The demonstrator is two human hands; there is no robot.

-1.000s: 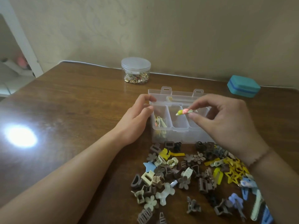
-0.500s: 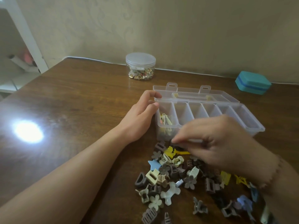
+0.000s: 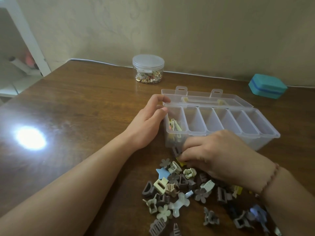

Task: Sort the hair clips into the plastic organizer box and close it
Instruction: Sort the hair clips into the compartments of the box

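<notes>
**Down at the pile's near edge, fingers close on a yellow clip**

Right beneath the fingertips of the right hand (image 3: 219,154) sits a small yellow clip (image 3: 182,163), at the top of the pile, just in front of the organizer box (image 3: 265,140). The fingers are curled down together around it, and the pinch looks to be forming, though whether it has actually clamped I cannot tell, since the hand hides the contact. Off to the other side, the left hand (image 3: 148,125) rests with its fingers loosely spread against the box's end wall, thumb at the rim, bracing it and holding nothing.

Below the right wrist the hair clips (image 3: 177,189) lie scattered and overlapping on the table (image 3: 76,116). They look like light, stiff plastic with smooth faces, so my judgement is they will skate away if pushed. Best to pinch across the narrow sides, not the springy ends, which could pop the clip open. Tangled neighbours may lift along with it.

Beyond the knuckles, the box stands open with its lid (image 3: 204,97) folded back. Only the end compartment beside the left hand holds clips, and the rest appear empty.
</notes>
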